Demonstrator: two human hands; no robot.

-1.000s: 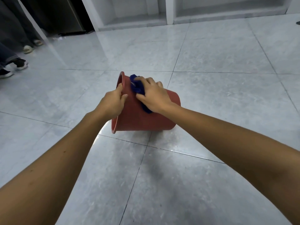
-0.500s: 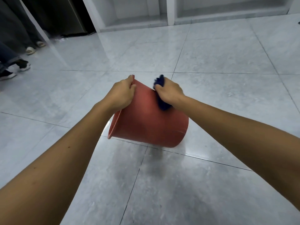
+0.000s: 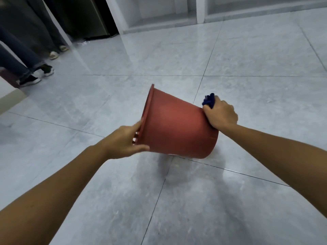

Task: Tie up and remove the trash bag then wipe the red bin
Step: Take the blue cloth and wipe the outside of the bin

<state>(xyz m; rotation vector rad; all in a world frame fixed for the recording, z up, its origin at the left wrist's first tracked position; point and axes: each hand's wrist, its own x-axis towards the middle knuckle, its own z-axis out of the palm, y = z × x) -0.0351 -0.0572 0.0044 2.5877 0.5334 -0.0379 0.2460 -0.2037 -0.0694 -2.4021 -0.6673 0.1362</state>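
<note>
Left hand (image 3: 123, 141) fingers curled over the rim, right hand (image 3: 220, 114) fingers pressing a bunched dark blue cloth (image 3: 209, 100) near the base, a round red plastic bin (image 3: 177, 128) hung tipped sideways above the grey tiled floor (image 3: 194, 200), mouth pointing left.

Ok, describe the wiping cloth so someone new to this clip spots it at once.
Start at the red bin, tipped on its side over the grey tiled floor. At its base end, the right hand presses a bunched cloth against the wall. It is the only deep blue item in view.
</note>
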